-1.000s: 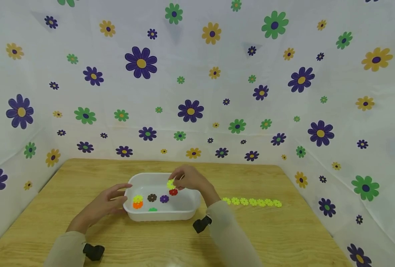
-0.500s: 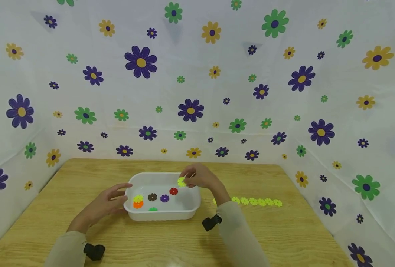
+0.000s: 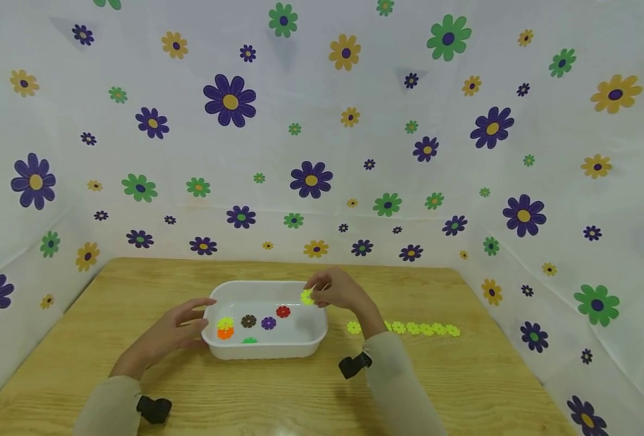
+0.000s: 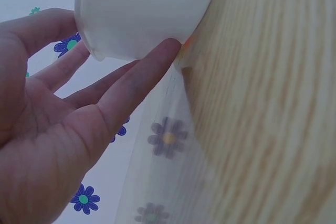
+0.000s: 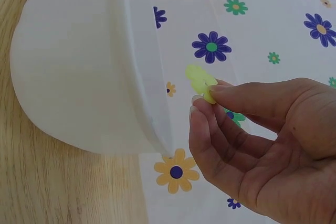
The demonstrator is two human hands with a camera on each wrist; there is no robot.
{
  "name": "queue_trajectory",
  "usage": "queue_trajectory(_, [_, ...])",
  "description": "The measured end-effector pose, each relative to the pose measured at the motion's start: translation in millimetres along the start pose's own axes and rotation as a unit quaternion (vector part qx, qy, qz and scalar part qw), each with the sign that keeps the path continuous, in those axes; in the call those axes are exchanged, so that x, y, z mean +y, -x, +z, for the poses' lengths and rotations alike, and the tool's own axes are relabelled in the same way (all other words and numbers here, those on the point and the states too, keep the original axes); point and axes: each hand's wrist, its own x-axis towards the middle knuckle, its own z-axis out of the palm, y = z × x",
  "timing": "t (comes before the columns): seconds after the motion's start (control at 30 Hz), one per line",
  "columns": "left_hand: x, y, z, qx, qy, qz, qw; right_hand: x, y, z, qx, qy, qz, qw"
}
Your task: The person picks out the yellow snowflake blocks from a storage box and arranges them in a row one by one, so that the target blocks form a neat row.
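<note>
My right hand (image 3: pixel 341 292) pinches a yellow flower-shaped plastic disc (image 3: pixel 306 297) between thumb and fingertips, up over the right end of a white plastic tub (image 3: pixel 264 351). In the right wrist view the yellow disc (image 5: pixel 197 78) stands tilted beside the tub's outer wall. At the tub's left end, my left hand (image 3: pixel 175 330) touches the wall with spread, mostly straight fingers. Its thumb (image 4: pixel 142 74) lies against the lower wall in the left wrist view. Inside the tub are more discs: red (image 3: pixel 283 312), purple (image 3: pixel 269 323), brown (image 3: pixel 248 321), green (image 3: pixel 250 340), and yellow (image 3: pixel 226 323) overlapping orange (image 3: pixel 225 333).
To the right of the tub, a row of several yellow discs (image 3: pixel 427 330) lies on the wooden table (image 3: pixel 256 399). My right forearm hides part of that row. White cloth (image 3: pixel 387 181) printed with flowers hangs behind and along both sides of the table.
My right hand has lifted the yellow disc away from the red one and carried it right, toward the tub's right end. The left hand stays at the tub's left end.
</note>
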Motion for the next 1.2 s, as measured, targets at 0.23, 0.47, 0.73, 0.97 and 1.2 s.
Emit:
queue_trajectory(0.23, [-3.0,0.5,-0.8,-0.006,0.005,0.016,0.9998,3.3,2.1,-0.9,0.004,-0.009,0.014,0.9998])
queue_trajectory(0.47, [-1.1,1.0,0.3,-0.002,0.004,0.011,0.9999,11.2,7.2,-7.0,0.014,-0.016,0.029,0.9993])
queue_trajectory(0.73, [1.7,0.6,-0.2,0.007,-0.011,0.005,0.9999,25.3,18.3,-22.4,0.038,-0.021,0.045,0.998])
queue_trajectory(0.97, [0.9,1.4,0.7,0.005,-0.008,0.009,0.9999,41.9,39.5,-42.7,0.059,-0.029,0.044,0.9969])
queue_trajectory(1.2, [-0.8,0.5,0.5,0.008,-0.006,0.002,0.9999,63.7,62.8,-63.2,0.065,-0.026,0.039,0.9968])
